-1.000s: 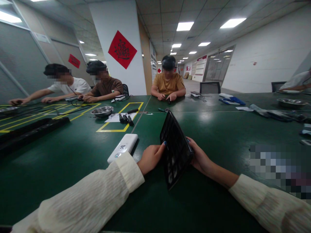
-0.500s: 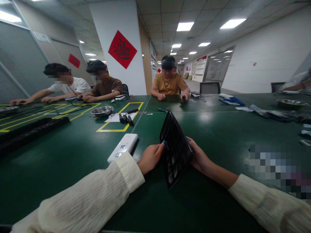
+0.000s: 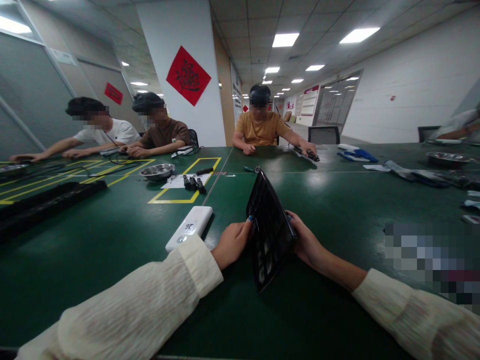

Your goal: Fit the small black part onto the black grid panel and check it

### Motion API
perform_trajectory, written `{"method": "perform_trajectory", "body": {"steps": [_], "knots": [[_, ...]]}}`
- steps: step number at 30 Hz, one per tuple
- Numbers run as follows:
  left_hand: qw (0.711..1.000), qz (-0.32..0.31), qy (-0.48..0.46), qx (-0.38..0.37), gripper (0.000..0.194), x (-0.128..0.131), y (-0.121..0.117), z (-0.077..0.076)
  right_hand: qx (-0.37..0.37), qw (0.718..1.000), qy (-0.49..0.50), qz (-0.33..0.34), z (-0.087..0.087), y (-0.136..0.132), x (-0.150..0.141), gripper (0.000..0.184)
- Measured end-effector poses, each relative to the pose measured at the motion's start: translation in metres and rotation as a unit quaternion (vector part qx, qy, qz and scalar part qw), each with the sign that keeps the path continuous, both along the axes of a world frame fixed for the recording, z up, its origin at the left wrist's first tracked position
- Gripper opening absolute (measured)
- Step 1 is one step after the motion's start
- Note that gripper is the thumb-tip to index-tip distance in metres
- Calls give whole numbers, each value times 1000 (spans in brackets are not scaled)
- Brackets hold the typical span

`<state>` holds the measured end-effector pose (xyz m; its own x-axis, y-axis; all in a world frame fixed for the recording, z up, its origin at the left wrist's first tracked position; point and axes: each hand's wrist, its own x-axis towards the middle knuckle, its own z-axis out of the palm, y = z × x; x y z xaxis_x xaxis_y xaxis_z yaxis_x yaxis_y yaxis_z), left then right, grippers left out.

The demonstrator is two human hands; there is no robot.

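Note:
Upright on edge and tilted, a thin, glossy black tablet-like panel (image 3: 270, 232) is held over the green table (image 3: 322, 310). A faint grid of squares shows on its face; whether this is a screen or moulded compartments I cannot tell. My left hand (image 3: 233, 243) grips its left side, the thumb pressed on the face and the other fingers mostly hidden. Behind the right edge, my right hand (image 3: 307, 242) is closed around the panel, its fingers partly covered. Beside my left wrist lies a white power bank (image 3: 193, 225) marked 26.
Several short black parts (image 3: 193, 183) lie on white paper inside yellow tape, near a metal bowl (image 3: 157, 172). A long black tray (image 3: 52, 205) sits at left. Pliers (image 3: 252, 169) lie beyond the panel. Across sits a co-worker (image 3: 260, 125); blue gloves (image 3: 358, 155) rest at right.
My hands and the black panel have barely moved. The co-worker across has reached out toward my right, that hand now on a dark object farther along the table.

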<state>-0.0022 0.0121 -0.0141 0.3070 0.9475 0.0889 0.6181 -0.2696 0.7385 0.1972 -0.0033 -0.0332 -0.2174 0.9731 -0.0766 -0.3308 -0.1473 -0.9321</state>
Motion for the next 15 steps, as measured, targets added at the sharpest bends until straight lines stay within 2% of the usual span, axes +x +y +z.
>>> {"method": "perform_trajectory", "body": {"steps": [5, 8, 11, 15], "knots": [[998, -22, 9, 50, 34, -1, -1, 5, 10, 999, -50, -5, 2, -1, -3, 57], [999, -26, 4, 29, 44, -1, -3, 6, 14, 998, -55, 2, 4, -1, -3, 60], [1000, 5, 12, 5, 53, -1, -3, 4, 16, 999, -48, 4, 2, -1, -2, 59], [996, 55, 71, 17, 44, -1, -1, 3, 23, 999, -44, 3, -1, 0, -1, 59]]}}
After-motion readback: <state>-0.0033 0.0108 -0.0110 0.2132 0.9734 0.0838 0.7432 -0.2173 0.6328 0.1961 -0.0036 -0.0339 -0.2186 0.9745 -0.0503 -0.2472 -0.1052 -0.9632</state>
